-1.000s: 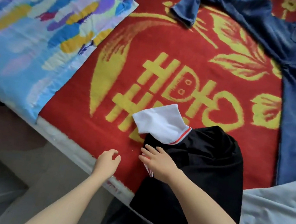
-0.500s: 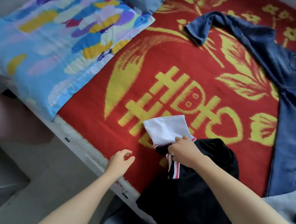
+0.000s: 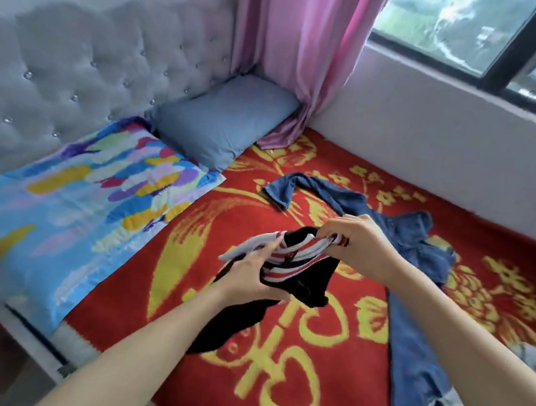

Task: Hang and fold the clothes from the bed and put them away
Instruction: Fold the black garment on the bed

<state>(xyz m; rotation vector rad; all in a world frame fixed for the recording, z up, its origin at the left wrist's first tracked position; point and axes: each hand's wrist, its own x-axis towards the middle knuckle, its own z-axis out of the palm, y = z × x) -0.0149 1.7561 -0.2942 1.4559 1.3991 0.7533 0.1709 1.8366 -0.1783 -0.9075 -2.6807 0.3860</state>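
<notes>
Gripping the black garment (image 3: 301, 275) between them, left hand (image 3: 250, 277) and right hand (image 3: 356, 245) lift it.

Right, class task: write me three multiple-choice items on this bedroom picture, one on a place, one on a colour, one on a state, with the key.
1. Where is the plain blue pillow?
A) at the headboard, next to the pink curtain
B) on the floor
C) on top of the denim shirt

2. What colours is the blanket?
A) green and white
B) red and yellow
C) plain grey

3. What state is the black garment in?
A) hanging on a hanger
B) folded flat on a pillow
C) gripped and lifted by the left hand and the right hand

Key:
1 A: it lies in the corner against headboard and curtain.
2 B: yellow motifs on red.
3 C: both hands hold it up by its striped collar.
</notes>
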